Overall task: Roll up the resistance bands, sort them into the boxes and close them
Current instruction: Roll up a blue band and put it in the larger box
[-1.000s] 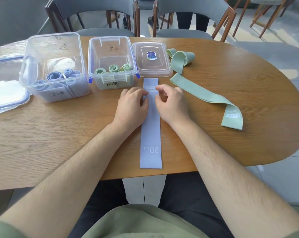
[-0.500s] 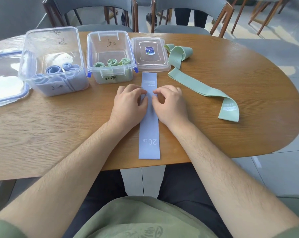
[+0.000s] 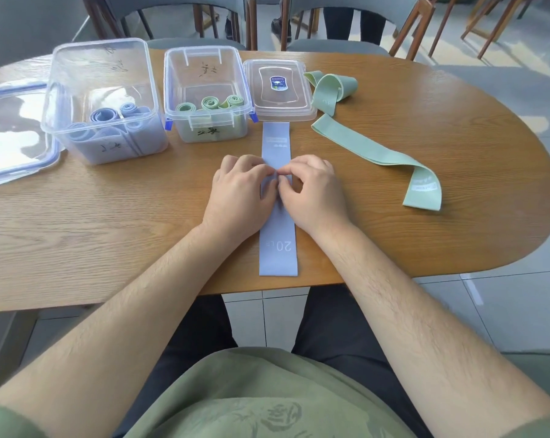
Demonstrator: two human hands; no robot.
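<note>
Because both hands sit at the middle of the flat lavender-blue fabric resistance band (image 3: 278, 248) rather than at an end, the likeliest trouble is a crooked or slack start to the roll. The left hand (image 3: 240, 197) and the right hand (image 3: 311, 192) are curled, fingertips meeting over the band's centre line and seemingly pinching a small fold of it, though the hands hide the fold itself. The band lies lengthwise on the oval wooden tabletop (image 3: 109, 232), its near end with the "20 LB" print close to the edge and its far end just at the clear plastic lid (image 3: 280, 90).

If the pinch is uneven, one edge would creep ahead and the roll would cone. If the grip loosens, the elastic fabric would probably spring flat again. Drawing the band toward the body could also tip the near end over the edge, while pushing it away could nudge the lid.

Sorting carries its own risk — the finished roll belongs with the blue rolls in the larger clear plastic box (image 3: 87, 67), not with the green rolls in the smaller clear plastic box (image 3: 204, 71).
</note>
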